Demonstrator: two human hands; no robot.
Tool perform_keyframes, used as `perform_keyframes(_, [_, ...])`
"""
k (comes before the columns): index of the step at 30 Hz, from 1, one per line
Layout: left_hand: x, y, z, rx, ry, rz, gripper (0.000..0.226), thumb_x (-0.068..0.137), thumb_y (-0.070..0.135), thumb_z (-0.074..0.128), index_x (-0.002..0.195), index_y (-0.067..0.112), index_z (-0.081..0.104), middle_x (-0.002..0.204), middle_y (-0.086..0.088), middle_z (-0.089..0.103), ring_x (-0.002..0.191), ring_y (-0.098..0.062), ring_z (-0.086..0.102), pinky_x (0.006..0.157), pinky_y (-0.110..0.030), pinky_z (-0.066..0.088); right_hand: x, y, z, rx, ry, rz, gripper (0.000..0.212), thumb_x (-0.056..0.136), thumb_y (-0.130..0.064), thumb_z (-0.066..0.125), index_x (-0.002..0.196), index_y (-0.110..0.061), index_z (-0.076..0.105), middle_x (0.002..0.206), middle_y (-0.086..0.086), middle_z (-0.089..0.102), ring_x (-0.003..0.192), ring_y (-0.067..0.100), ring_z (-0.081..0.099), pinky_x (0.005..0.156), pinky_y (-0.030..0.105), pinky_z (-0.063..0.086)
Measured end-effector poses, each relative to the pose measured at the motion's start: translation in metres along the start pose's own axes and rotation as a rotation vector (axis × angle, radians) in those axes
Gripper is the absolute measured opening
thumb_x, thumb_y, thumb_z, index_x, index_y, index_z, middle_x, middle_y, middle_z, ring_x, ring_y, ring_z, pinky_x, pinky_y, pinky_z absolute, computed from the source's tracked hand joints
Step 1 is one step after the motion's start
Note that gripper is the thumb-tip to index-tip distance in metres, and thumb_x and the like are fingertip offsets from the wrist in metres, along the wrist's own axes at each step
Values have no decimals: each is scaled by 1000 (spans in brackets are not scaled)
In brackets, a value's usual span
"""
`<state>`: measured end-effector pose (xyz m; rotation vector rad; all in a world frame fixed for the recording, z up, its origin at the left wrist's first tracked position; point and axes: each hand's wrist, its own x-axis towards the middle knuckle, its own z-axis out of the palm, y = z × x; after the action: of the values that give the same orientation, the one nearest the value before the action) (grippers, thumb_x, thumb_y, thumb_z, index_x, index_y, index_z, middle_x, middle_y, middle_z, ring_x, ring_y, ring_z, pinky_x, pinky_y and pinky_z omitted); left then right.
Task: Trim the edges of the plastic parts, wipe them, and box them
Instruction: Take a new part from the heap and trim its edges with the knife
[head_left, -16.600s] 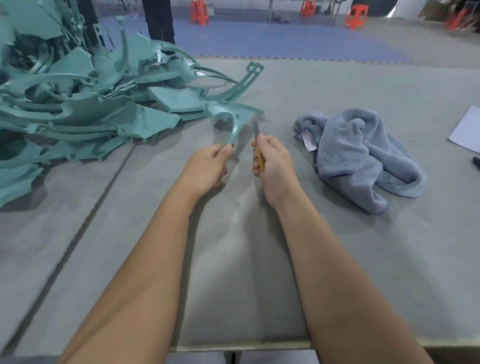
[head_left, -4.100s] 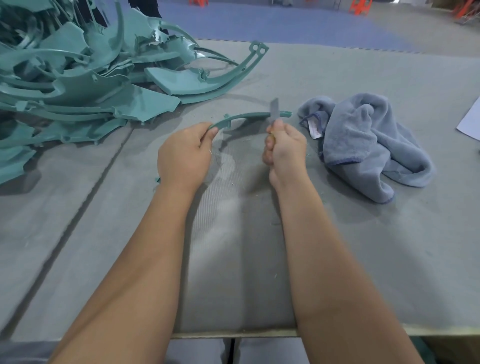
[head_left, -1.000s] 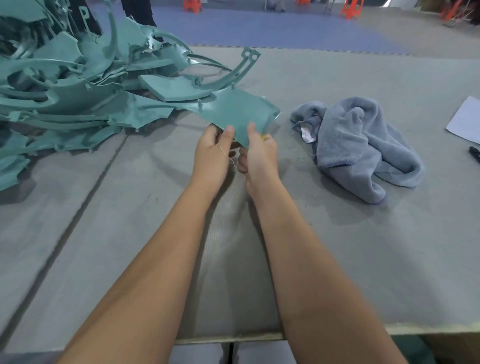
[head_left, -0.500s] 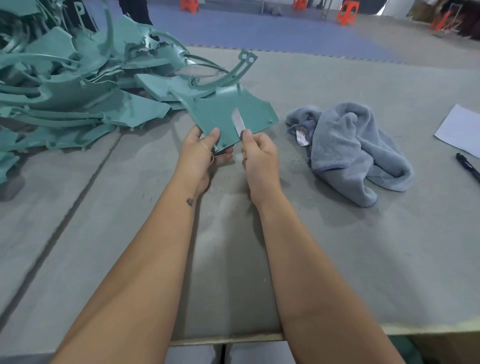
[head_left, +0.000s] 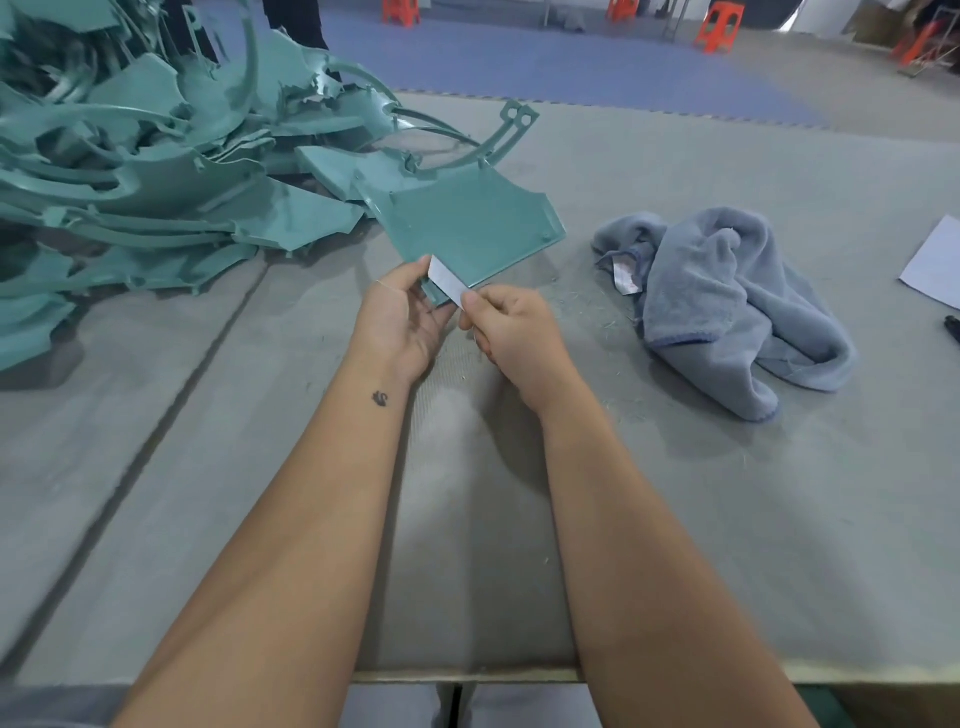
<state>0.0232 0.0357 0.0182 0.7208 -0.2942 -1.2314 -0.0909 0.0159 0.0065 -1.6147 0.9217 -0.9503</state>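
Two hands' grip: one plastic part (head_left: 470, 228), one blade (head_left: 445, 279).

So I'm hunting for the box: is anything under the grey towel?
Cannot tell. The grey towel lies bunched on the felt-covered table, showing only its own folds and white label; whatever is beneath is covered. No box shows.

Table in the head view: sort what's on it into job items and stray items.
Job:
- teal plastic part, held by left hand
- blade, in right hand
- pile of teal parts
- grey towel

Stray:
- white paper
- black pen
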Motion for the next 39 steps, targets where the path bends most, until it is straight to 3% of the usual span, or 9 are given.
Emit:
perform_keyframes(3, [-1,1,0,35,25,-9,20,100,2,39,106,2,58,109,-17,67,99,-32,63,88,-42,53,3,2,-2,16,71,19,40,98,-18,51,59,-18,53,39,-13,37,43,8,30,48,25,25])
perform_keyframes(7, [-3,2,0,71,40,32,21,100,-2,39,97,2,60,75,-7,74,71,-19,71,64,-31,61,6,3,-11,252,219,60,39,100,-18,48,61,-16,50,40,-12,35,40,6,27,42,21,22])
perform_keyframes(14, [-7,5,1,-95,9,31,21,100,-2,40,90,0,58,68,-7,71,62,-16,70,59,-27,59,-1,3,-5,23,-107,-23,37,97,-16,52,61,-13,56,44,1,42,38,7,33,40,17,27])
perform_keyframes(22, [-6,6,4,-162,15,-6,17,99,-6,39,90,-2,54,70,-10,66,60,-18,69,52,-30,58,-3,2,-6,85,-50,-63,34,99,-14,49,66,-12,57,50,6,48,41,10,37,42,19,31])
perform_keyframes(27, [-3,9,-4,-44,41,-38,18,100,-3,38,99,-1,56,105,-15,65,108,-34,63,73,-37,59,4,4,-18,421,166,20,33,101,-15,47,69,-12,55,48,-4,44,42,7,33,42,18,25])
perform_keyframes(29, [-4,10,-5,5,62,-18,19,101,-2,38,102,-1,57,110,-15,63,114,-34,61,84,-39,54,7,5,-22,495,199,40,34,101,-17,47,68,-12,54,47,-4,43,43,8,32,42,19,23])
perform_keyframes(32, [-6,9,-4,-6,61,8,25,101,-2,38,119,-4,54,107,-13,67,91,-26,67,88,-38,53,6,6,-19,360,92,2,32,98,-20,51,67,-13,56,46,-3,45,41,10,33,40,20,24])
perform_keyframes(35, [-7,10,-3,-29,50,39,20,100,-3,39,98,2,58,76,-7,73,69,-16,71,68,-30,60,0,5,-12,51,-95,-51,33,97,-18,52,65,-14,58,45,-1,46,39,7,36,41,17,29])
perform_keyframes(39, [-8,11,-4,-20,42,48,22,100,-4,39,87,3,55,60,-1,69,59,-11,70,57,-30,59,-1,0,-12,69,-92,-38,34,99,-14,50,66,-10,57,47,4,39,40,5,32,43,14,29])
